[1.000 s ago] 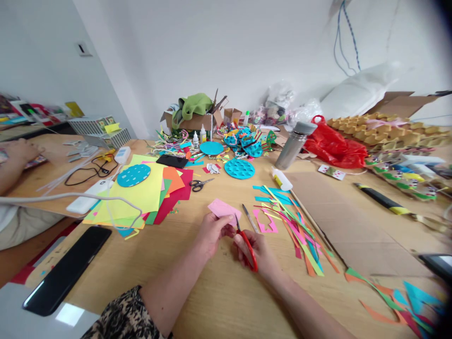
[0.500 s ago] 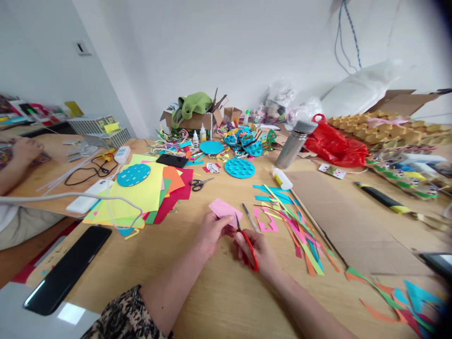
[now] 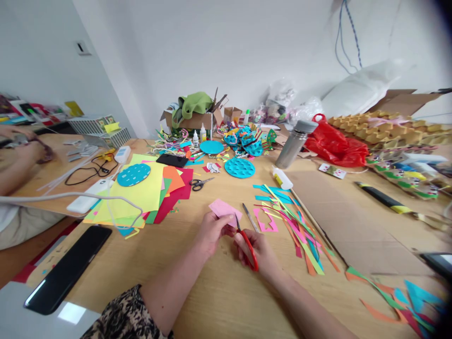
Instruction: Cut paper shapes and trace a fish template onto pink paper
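Note:
A small piece of pink paper [image 3: 223, 210] is pinched between the thumb and fingers of my left hand [image 3: 212, 231]. My right hand [image 3: 257, 247] is closed round the red handles of a pair of scissors [image 3: 251, 249]. Their dark blades point up and away at the right edge of the pink paper; whether they bite into it is too small to tell. Just beyond the scissors lies a slim pen-like tool [image 3: 250, 217]. Beside that is a pink paper offcut [image 3: 265, 220] with a shape cut out of it.
Coloured paper strips [image 3: 303, 230] lie to the right, by a cardboard sheet [image 3: 349, 226]. Black scissors [image 3: 200, 184], stacked coloured sheets [image 3: 141, 197] and a phone [image 3: 68, 268] are leftward. A metal bottle [image 3: 295, 143] stands behind. Another person's hand [image 3: 26, 148] works at far left.
My hands, the pink paper and the scissors hold almost the same place. At far left the other person's hands have shifted, with a second hand now showing.

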A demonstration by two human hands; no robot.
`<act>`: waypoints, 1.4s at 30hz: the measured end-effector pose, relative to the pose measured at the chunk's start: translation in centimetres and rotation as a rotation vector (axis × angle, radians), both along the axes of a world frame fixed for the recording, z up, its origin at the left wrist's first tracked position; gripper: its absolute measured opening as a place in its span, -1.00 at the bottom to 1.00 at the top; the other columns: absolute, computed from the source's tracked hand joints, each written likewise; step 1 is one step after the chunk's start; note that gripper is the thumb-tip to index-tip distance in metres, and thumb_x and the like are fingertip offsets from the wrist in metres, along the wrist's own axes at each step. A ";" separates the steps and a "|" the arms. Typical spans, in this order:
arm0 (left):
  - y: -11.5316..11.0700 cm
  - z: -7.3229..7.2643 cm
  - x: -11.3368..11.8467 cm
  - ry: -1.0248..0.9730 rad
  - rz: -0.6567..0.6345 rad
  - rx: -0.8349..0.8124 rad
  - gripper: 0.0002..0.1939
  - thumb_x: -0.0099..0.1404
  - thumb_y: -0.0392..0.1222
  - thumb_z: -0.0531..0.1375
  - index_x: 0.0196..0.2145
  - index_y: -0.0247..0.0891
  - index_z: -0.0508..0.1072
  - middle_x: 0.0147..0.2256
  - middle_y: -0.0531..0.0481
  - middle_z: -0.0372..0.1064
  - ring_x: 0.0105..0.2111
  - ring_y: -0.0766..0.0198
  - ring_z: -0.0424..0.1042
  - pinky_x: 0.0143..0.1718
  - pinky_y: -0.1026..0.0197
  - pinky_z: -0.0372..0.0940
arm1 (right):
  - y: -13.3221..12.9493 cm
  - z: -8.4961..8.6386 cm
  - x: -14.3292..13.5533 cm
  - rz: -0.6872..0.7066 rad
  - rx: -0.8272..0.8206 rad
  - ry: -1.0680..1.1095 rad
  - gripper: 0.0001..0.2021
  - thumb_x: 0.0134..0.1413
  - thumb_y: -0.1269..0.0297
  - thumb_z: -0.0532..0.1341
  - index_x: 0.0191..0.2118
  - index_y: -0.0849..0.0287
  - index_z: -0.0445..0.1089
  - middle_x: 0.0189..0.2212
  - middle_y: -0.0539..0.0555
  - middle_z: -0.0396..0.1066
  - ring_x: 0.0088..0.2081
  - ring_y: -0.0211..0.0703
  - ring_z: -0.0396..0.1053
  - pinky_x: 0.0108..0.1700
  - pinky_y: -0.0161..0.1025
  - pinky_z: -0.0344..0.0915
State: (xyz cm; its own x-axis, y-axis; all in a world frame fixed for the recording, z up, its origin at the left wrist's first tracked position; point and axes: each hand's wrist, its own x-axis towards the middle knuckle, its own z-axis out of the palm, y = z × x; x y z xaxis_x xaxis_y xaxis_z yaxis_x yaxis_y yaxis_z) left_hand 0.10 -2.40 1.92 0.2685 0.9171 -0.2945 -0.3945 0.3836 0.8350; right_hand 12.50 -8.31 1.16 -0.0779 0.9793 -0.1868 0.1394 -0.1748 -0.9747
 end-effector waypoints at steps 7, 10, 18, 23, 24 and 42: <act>0.1 -0.1 -0.1 0.018 -0.013 0.024 -0.77 -0.07 -0.17 0.38 -0.46 -0.36 0.50 -0.57 0.01 0.39 -0.58 0.37 0.35 -0.51 0.31 0.25 | -0.1 0.2 0.1 0.008 -0.011 0.038 -0.41 -0.09 -0.38 0.13 -0.57 0.12 0.15 -0.76 -0.05 0.25 -0.73 -0.34 0.16 -0.67 -0.37 0.03; 0.2 -0.2 -0.1 0.030 -0.011 0.031 -0.78 -0.06 -0.17 0.36 -0.46 -0.36 0.50 -0.56 0.01 0.40 -0.57 0.37 0.35 -0.51 0.31 0.26 | 0.0 0.1 0.1 0.017 -0.014 0.041 -0.41 -0.08 -0.38 0.13 -0.57 0.13 0.16 -0.76 -0.05 0.26 -0.73 -0.35 0.16 -0.67 -0.38 0.04; 0.0 -0.2 0.1 0.059 0.032 0.045 -0.76 -0.08 -0.17 0.35 -0.46 -0.37 0.49 -0.56 0.00 0.40 -0.57 0.36 0.35 -0.51 0.30 0.26 | 0.1 -0.4 0.2 0.023 -0.010 0.058 -0.41 -0.04 -0.36 0.12 -0.57 0.15 0.17 -0.76 -0.06 0.25 -0.74 -0.37 0.17 -0.68 -0.39 0.04; -0.1 -0.2 0.2 0.034 0.009 0.038 -0.77 -0.08 -0.19 0.35 -0.44 -0.36 0.50 -0.52 -0.01 0.42 -0.54 0.35 0.36 -0.47 0.29 0.28 | 0.1 -0.3 0.3 0.022 -0.006 0.055 -0.42 -0.06 -0.36 0.13 -0.54 0.16 0.19 -0.75 -0.06 0.25 -0.74 -0.35 0.18 -0.70 -0.39 0.05; -0.1 -0.3 0.2 0.026 0.005 0.035 -0.77 -0.08 -0.19 0.35 -0.43 -0.36 0.50 -0.52 -0.01 0.42 -0.53 0.34 0.37 -0.45 0.29 0.28 | 0.1 -0.3 0.3 0.021 -0.007 0.055 -0.42 -0.06 -0.36 0.14 -0.54 0.16 0.19 -0.74 -0.06 0.26 -0.74 -0.35 0.19 -0.71 -0.39 0.04; 0.0 -0.4 0.2 0.005 -0.003 0.031 -0.78 -0.07 -0.21 0.34 -0.43 -0.37 0.50 -0.52 -0.01 0.42 -0.54 0.34 0.37 -0.46 0.29 0.27 | 0.1 0.1 0.1 -0.016 -0.018 0.042 -0.41 -0.14 -0.39 0.17 -0.58 0.13 0.16 -0.78 -0.06 0.24 -0.74 -0.35 0.15 -0.67 -0.37 0.01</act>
State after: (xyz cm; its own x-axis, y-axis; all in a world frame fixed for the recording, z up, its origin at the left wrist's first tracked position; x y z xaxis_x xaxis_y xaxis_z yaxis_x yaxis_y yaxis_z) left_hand 0.28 -2.42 1.50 0.2697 0.9252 -0.2669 -0.3893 0.3583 0.8486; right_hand 12.62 -8.24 1.28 -0.0701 0.9770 -0.2012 0.0955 -0.1942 -0.9763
